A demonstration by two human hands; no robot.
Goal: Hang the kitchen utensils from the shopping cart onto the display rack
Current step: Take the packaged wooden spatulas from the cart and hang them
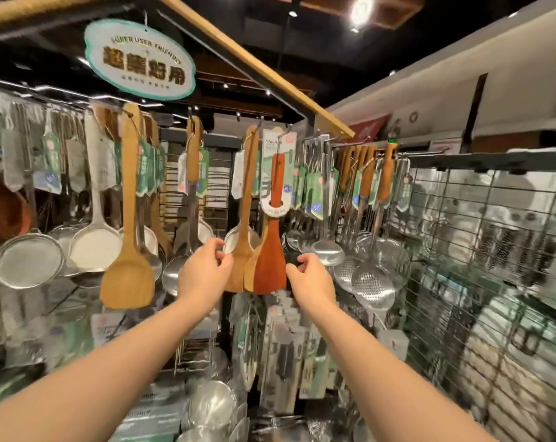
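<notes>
Red-brown spatula [270, 266] hangs on display rack [480, 161], frame centre. Left hand [206, 271] at pale spatula [242, 263] edge, fingers curled, grip unclear. Right hand [311, 282] just beside red blade, fingers loosely curled, empty.

Spatulas [268, 266] hang between left hand [203, 275] and right hand [311, 282]; strainers [27, 260] far left, skimmers [372, 282] right.
</notes>
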